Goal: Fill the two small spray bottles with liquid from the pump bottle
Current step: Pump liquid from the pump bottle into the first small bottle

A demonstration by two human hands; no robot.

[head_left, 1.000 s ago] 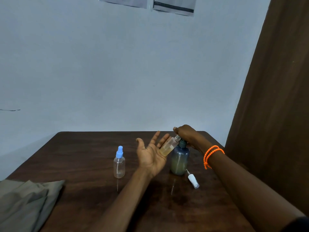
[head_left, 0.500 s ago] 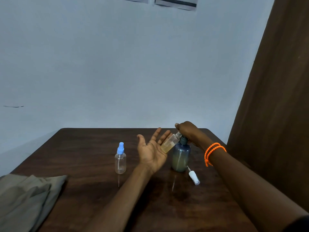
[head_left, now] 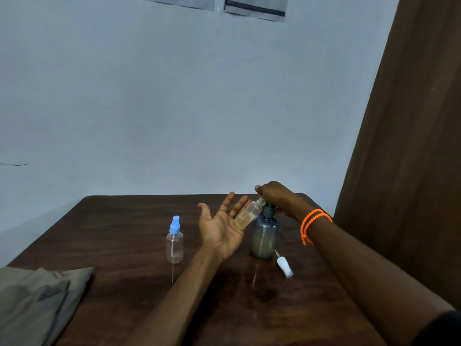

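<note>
dark wood worktop (head_left: 124, 233) against a pale wall. open bottle (head_left: 247, 216), part full of yellowish liquid, lies tilted on the flat, palm-up left hand (head_left: 220, 227), mouth at the pump bottle (head_left: 264, 236) spout. right hand (head_left: 274, 196) curls over the pump. capped bottle (head_left: 174, 242) stands left, loose sprayer (head_left: 284, 265) right, cloth (head_left: 37, 303) near the corner.

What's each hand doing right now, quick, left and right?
Left hand: open, palm up, the small spray bottle lying tilted on its fingers.
Right hand: presses on the pump bottle; grip cannot be told.
</note>
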